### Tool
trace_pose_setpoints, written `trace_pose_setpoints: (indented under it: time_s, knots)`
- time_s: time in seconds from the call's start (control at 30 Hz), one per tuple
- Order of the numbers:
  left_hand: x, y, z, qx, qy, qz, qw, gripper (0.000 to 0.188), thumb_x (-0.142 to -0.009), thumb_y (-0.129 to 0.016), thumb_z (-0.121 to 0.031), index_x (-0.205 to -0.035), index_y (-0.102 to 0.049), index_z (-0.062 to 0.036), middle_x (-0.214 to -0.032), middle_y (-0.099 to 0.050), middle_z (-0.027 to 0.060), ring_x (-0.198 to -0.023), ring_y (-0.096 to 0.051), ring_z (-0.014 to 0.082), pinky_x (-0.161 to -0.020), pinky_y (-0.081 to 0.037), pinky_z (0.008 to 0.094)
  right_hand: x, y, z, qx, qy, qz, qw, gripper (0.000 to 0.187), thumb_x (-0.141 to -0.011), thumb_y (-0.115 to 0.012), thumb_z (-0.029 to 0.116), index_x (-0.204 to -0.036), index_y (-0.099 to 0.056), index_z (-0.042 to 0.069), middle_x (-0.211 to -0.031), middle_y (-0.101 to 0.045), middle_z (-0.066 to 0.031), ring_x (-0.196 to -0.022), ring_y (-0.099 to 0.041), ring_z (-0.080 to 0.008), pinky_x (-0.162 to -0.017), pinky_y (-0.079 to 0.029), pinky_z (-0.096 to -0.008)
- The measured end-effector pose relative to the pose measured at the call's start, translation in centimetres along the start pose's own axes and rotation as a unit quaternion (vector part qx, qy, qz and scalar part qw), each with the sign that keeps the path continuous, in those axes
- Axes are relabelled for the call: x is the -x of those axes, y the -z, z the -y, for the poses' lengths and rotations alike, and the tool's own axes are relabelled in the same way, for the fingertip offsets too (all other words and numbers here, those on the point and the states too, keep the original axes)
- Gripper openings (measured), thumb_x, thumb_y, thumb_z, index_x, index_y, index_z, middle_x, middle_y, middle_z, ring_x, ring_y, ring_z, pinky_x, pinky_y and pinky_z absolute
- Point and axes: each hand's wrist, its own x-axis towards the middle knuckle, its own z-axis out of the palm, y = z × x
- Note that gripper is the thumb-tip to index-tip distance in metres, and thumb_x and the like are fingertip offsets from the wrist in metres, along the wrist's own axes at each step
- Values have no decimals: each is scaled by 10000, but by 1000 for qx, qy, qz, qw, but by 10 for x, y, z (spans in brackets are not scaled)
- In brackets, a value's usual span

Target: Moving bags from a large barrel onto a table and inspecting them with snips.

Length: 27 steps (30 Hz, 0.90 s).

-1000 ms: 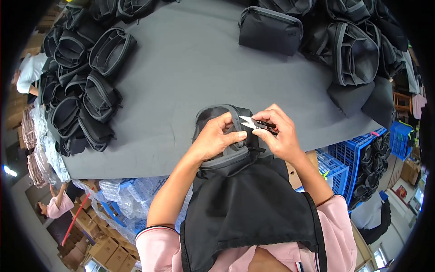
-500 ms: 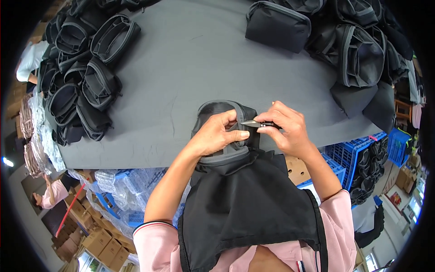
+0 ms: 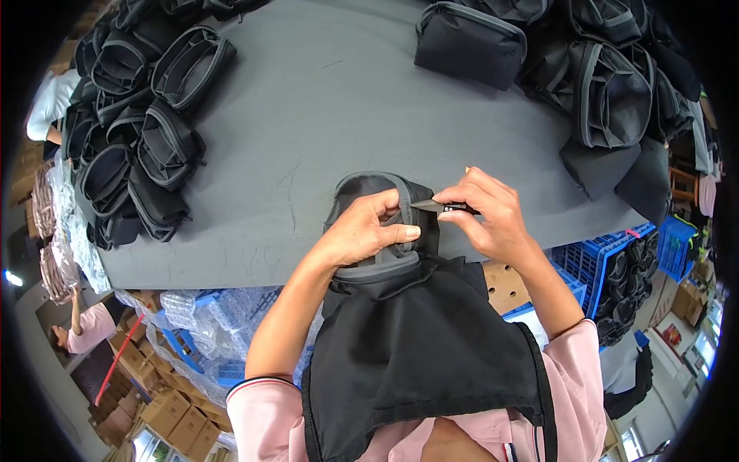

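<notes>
A black pouch (image 3: 427, 237) with grey-bound edges stands open at the table's near edge, against my black apron (image 3: 423, 346). My left hand (image 3: 371, 229) grips its rim, the thumb outside and the fingers partly hidden inside the opening. In my right hand (image 3: 493, 215) is a pair of thread snips (image 3: 429, 205), pinched between thumb and fingers. Their grey pointed blade aims left, its tip at the grey binding beside my left fingers. Whether the tip touches a thread is too small to tell.
Black pouches (image 3: 171, 142) are heaped on the left of the grey table (image 3: 308, 92); more pouches (image 3: 612, 92) pile up at the right. Below the edge are blue crates (image 3: 589, 269) and bubble wrap (image 3: 212, 319). Two people (image 3: 88, 327) are at the far left.
The snips and my right hand have shifted very slightly, with the blade tip staying at the binding. My left hand keeps its hold on the pouch.
</notes>
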Motion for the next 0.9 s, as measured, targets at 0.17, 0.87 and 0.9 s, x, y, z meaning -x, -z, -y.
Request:
trace_pose_setpoints:
  time_s: [0.17, 0.87, 0.9]
  knots:
    - [3, 3, -3, -24, 25, 4, 999, 272, -765, -726, -192, -894, -560, -18, -750, -549, -22, -642, -448, 44, -500, -343, 217, -2, -3, 4, -14, -41, 2, 999, 194, -667, -718, 102, -842, -639, 74, -705, -505, -39, -591, -493, -214, -567, -387, -311]
    - [5, -4, -14, 78, -57, -78, 992, 319, -920, -540, -326, -938, -545, -7, -793, -520, -20, -721, -440, 42, -651, -403, 217, 31, -8, 22, -95, -131, -29, 986, 214, -680, -711, 53, -882, -640, 41, -734, -544, -51, -610, -514, -176, -559, -417, -280]
    - [6, -6, -15, 73, -55, -86, 992, 315, -917, -544, -326, -932, -548, -12, -774, -515, -27, -700, -432, 40, -636, -397, 216, 32, -8, 23, -85, -117, -27, 989, 226, -675, -721, 69, -886, -640, 51, -731, -542, -46, -599, -508, -180, -555, -407, -284]
